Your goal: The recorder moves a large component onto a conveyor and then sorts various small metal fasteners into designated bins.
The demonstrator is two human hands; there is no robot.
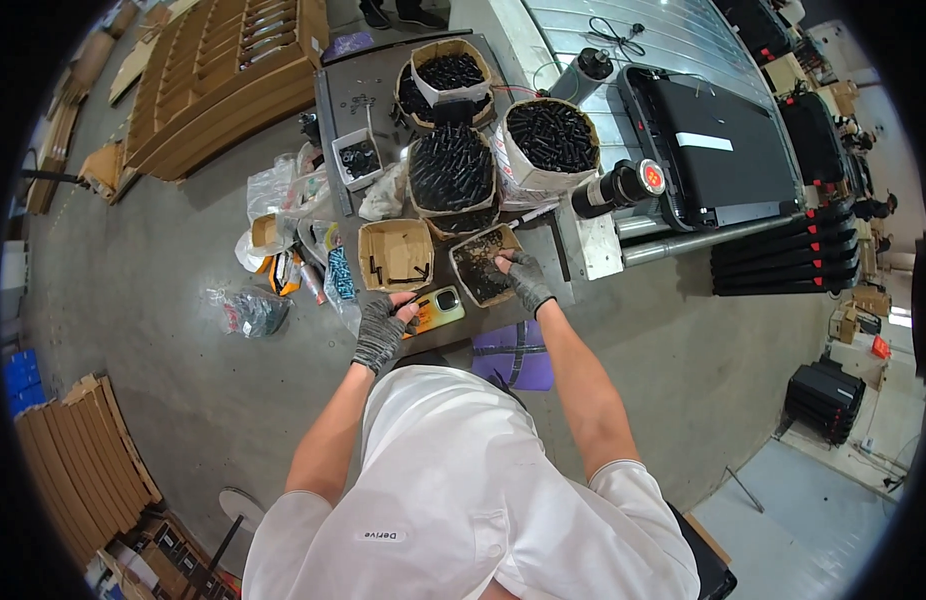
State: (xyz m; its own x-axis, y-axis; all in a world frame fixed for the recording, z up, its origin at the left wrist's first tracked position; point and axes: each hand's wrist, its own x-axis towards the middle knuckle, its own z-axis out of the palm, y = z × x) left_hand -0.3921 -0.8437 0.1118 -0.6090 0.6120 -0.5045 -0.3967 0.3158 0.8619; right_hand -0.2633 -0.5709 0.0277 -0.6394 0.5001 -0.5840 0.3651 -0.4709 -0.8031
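On the bench [383, 72], a carton [473, 284] of small bits [479, 258] lies under my right grip [528, 281] — the phone [442, 311] beside my left grip [382, 334]. Whether either pinches anything, I cannot tell.

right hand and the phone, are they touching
Apart: the head view shows part of the open box between the right hand and the phone, with a plain gap.

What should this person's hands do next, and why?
Perhaps the right hand should pinch one piece from the carton of small parts: it already reaches over that carton's edge, while the left hand is beside the phone.
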